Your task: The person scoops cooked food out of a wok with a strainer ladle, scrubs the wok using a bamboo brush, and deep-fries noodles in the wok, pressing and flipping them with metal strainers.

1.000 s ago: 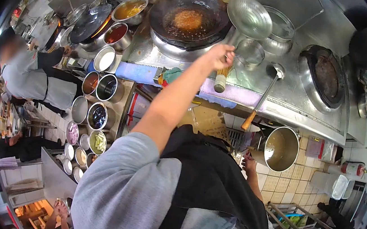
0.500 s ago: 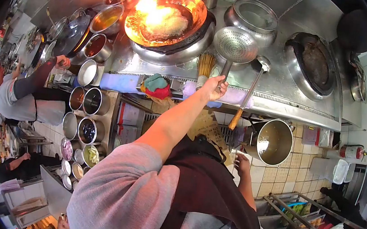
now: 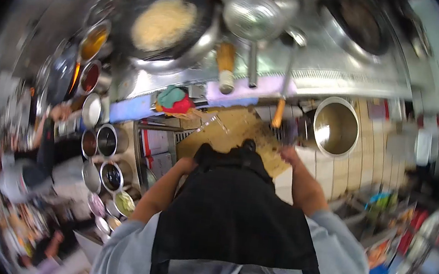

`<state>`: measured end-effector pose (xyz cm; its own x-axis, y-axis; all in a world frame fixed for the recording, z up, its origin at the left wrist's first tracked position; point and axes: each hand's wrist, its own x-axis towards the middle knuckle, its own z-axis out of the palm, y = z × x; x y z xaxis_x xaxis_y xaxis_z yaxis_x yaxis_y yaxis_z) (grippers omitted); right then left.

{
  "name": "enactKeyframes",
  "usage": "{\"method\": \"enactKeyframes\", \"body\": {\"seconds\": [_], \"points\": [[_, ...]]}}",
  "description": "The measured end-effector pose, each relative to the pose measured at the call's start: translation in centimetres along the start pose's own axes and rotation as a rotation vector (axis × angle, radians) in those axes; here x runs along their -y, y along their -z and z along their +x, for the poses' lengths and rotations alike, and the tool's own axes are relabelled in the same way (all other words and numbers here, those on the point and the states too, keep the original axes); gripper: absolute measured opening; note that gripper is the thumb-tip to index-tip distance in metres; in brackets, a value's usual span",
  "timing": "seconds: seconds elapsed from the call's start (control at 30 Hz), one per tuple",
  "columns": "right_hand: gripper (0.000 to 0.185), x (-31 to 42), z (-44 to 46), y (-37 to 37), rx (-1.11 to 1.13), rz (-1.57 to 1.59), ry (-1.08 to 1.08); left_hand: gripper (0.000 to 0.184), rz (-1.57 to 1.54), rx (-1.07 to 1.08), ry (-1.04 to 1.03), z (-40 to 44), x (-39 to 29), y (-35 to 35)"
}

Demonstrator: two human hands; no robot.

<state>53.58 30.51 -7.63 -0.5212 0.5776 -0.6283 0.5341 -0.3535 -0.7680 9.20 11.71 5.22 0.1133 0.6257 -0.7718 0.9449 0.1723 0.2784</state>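
Note:
My left hand (image 3: 189, 166) is beside the waist of my black apron, its fingers mostly hidden against the cloth. On the other side my right hand (image 3: 288, 154) hangs low, near the large steel pot (image 3: 335, 126); motion blur hides its fingers. The perforated skimmer (image 3: 252, 17) rests on the stove top with its handle toward the edge. To its left lie a bamboo brush (image 3: 226, 64) and the black wok (image 3: 196, 10) with pale, frothy contents. A ladle (image 3: 291, 64) with a wooden handle end lies right of the skimmer.
A red and green cloth (image 3: 176, 101) lies at the counter's front edge. Several sauce and ingredient containers, including one of dark liquid (image 3: 111, 177), stand at left. Another person's arm (image 3: 49, 131) reaches toward pans there. A second burner (image 3: 358, 23) is at upper right.
My left hand has let go of the skimmer and drawn back to my waist. The tall flames at the wok are gone. The view has shifted, and my right hand appears higher in it.

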Motion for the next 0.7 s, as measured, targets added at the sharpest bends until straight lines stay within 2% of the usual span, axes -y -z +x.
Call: {"method": "enactKeyframes", "body": {"seconds": [0.03,0.1,0.13,0.17,0.23,0.27,0.3,0.37,0.5,0.57,0.6,0.63,0.67,0.7], "points": [[0.022,1.3,0.2,-0.9,-0.114,-0.221,-0.171,0.032,0.136,-0.056,-0.080,-0.8,4.2,-3.5],[0.021,3.0,-0.7,-1.8,-0.195,-0.233,-0.343,0.030,-0.138,-0.046,0.095,-4.4,8.1,-5.1],[0.022,2.0,-0.5,-2.2,-0.257,-0.142,-0.317,0.029,-0.328,-0.063,0.210,-6.0,9.1,-5.3],[0.022,-0.3,0.6,-2.2,-0.252,-0.429,-0.152,0.028,-0.490,-0.093,0.303,-7.5,9.8,-5.2],[0.022,-1.1,0.5,-2.3,-0.427,-0.214,-0.123,0.027,-0.711,-0.151,0.400,-10.1,10.1,-5.0],[0.022,2.9,-0.7,-2.2,-0.558,0.228,-0.453,0.026,-0.774,-0.170,0.415,-10.9,9.8,-4.9],[0.022,2.2,-0.5,-1.8,-0.567,0.243,-0.465,0.025,-0.817,-0.170,0.415,-11.7,9.3,-4.7],[0.023,0.5,0.8,-0.4,-0.815,0.534,-0.478,0.024,-0.869,-0.151,0.405,-12.9,7.6,-3.8],[0.029,-5.1,4.2,1.4,-0.981,0.764,-0.541,0.022,-0.896,-0.048,0.386,-13.8,3.6,-2.0],[0.029,-5.9,5.4,1.7,-1.012,0.749,-0.513,0.024,-0.896,-0.017,0.431,-13.5,2.5,-1.7],[0.029,-7.9,6.6,1.5,-1.053,0.722,-0.483,0.025,-0.967,0.052,0.522,-13.5,2.1,-1.7],[0.030,-14.2,9.5,1.1,-1.028,0.460,-0.498,0.027,-1.047,0.105,0.618,-13.7,1.7,-1.8],[0.032,-21.4,12.6,0.4,-1.014,0.194,-0.521,0.027,-1.070,0.052,0.655,-13.5,1.4,-2.1],[0.034,-20.5,11.9,0.9,-1.008,0.253,-0.454,0.028,-1.027,0.125,0.658,-13.3,1.4,-2.3]]}}
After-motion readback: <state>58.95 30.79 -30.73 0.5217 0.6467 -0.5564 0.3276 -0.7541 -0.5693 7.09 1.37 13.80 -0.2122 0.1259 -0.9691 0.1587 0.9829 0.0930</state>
